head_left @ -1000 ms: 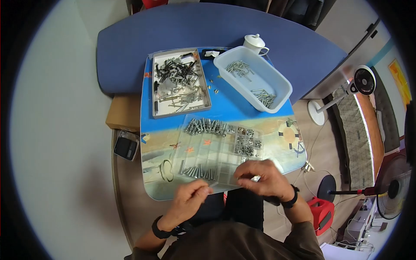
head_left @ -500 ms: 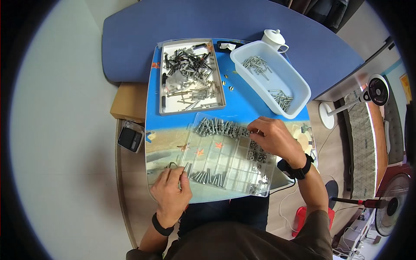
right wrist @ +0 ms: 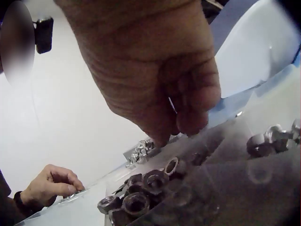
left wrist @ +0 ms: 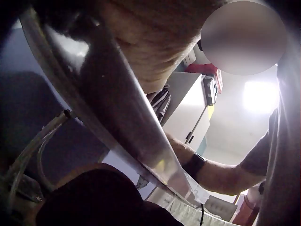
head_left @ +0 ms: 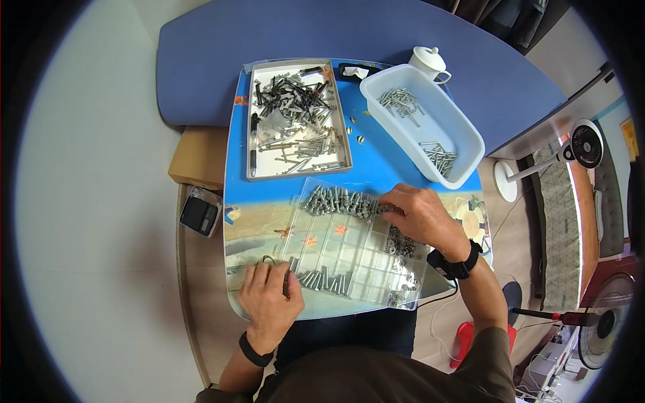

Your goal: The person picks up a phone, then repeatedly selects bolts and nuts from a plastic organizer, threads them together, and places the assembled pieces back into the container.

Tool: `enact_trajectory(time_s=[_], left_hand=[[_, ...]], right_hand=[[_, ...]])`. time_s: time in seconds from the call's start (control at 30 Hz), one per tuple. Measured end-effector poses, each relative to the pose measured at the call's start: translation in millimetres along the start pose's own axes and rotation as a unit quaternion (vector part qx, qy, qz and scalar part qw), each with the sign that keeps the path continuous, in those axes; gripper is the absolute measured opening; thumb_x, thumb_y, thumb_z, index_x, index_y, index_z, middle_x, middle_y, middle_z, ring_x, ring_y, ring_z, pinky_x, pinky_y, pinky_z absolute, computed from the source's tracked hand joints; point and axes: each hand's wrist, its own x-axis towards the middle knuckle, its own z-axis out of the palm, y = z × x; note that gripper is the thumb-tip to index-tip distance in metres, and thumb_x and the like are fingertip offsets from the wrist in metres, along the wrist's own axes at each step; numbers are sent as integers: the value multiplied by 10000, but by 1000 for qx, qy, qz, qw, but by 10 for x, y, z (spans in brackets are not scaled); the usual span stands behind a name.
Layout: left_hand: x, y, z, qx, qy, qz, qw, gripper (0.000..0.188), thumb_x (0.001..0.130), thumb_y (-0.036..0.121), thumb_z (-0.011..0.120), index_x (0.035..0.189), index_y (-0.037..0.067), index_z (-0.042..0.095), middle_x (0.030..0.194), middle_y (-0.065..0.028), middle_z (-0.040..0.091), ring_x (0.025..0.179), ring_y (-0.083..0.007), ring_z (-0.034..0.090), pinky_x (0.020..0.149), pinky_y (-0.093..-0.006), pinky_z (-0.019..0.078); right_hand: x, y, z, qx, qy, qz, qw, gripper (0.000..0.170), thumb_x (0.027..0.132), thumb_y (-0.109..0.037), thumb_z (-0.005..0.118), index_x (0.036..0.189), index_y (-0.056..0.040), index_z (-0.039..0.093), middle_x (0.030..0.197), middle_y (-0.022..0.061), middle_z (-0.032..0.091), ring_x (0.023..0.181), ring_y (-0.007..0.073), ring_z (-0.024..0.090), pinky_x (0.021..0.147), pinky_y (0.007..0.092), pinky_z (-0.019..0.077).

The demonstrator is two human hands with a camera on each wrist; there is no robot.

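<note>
A clear compartment box [head_left: 329,236] lies on the table's near half. Bolts [head_left: 339,201] fill its back compartments, more screws [head_left: 326,281] lie at its front, and nuts [head_left: 403,247] sit in small cells on the right. The right hand [head_left: 430,221] reaches down at the back cells, its fingers bent close together beside nuts [right wrist: 136,202] in the right wrist view; whether they pinch anything is hidden. At the box's front left corner, the left hand [head_left: 271,299] rests with relaxed fingers, nothing visibly held. Its fingertips are not clear in the left wrist view.
A shallow tray [head_left: 299,173] of mixed screws and black parts stands at the back left. Toward the back right are a pale blue tub [head_left: 430,114] holding screws and a white lidded cup [head_left: 428,62]. Small pieces [head_left: 361,140] lie between tray and tub.
The right hand has gone from the box's front to its back cells, then slightly left. The left hand has shifted left to the front left corner. The head view has also moved.
</note>
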Motion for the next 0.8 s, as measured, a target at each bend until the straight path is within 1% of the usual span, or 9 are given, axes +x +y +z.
enact_trajectory(time_s=[0.07,0.13,0.2,0.23,0.4,0.47,0.6,0.67,0.8], left_hand=[[-9,-29,4,-1,-12,11,1000,197,730,115,731,918,71,691,824,-85,613,775,-295,607,615,-411,499],[2,-27,-19,-7,-22,5,1000,197,735,118,731,921,68,691,826,-88,616,774,-296,608,616,-413,501],[11,-31,-27,-14,-32,-2,999,196,740,121,731,925,66,692,829,-91,620,772,-298,610,617,-415,503],[17,-35,-28,-24,-28,-2,999,189,750,130,734,921,63,689,817,-91,619,755,-298,606,612,-416,498],[38,-78,-19,-87,-21,-11,996,180,776,160,745,909,58,680,771,-88,615,698,-297,586,592,-411,476],[47,-101,-23,-101,-15,8,995,185,782,174,753,905,59,676,749,-84,611,673,-297,571,575,-404,457],[52,-118,-19,-121,0,10,993,178,790,184,756,889,59,678,722,-74,601,651,-277,564,559,-392,445],[56,-118,-31,-163,-15,-35,986,167,810,193,750,869,54,679,689,-62,592,614,-250,556,549,-378,436],[54,-163,-12,-193,6,-48,980,160,830,198,740,856,52,679,661,-53,583,588,-229,551,541,-359,428]], right_hand=[[1,-11,-17,2,-18,6,1000,217,805,-88,734,1010,-18,725,953,158,708,781,342,695,694,408,552],[-2,-12,-9,9,9,-13,1000,220,783,-94,750,989,-27,716,919,149,698,746,366,662,659,441,521],[17,-104,-82,23,1,-15,1000,233,787,-87,748,1009,-20,719,936,153,701,747,352,675,675,424,537],[29,-144,-105,36,-6,-16,999,247,791,-81,745,1028,-13,723,954,157,703,747,338,688,691,407,552],[155,-210,-43,4,-29,-63,998,290,778,-109,761,1048,-14,711,951,155,698,739,344,676,670,414,543],[197,-209,-1,-4,-35,-76,997,303,773,-117,766,1053,-17,708,949,153,697,741,347,673,662,417,540],[232,-202,85,-35,-32,-76,996,269,771,-115,765,1017,-23,705,926,140,698,759,345,676,655,419,538],[230,-192,119,-44,-33,-74,996,249,772,-111,762,998,-23,706,915,137,699,763,343,678,657,417,540],[229,-200,131,-11,-23,-73,997,202,782,-98,743,961,-18,696,874,151,689,757,355,671,658,436,533]])
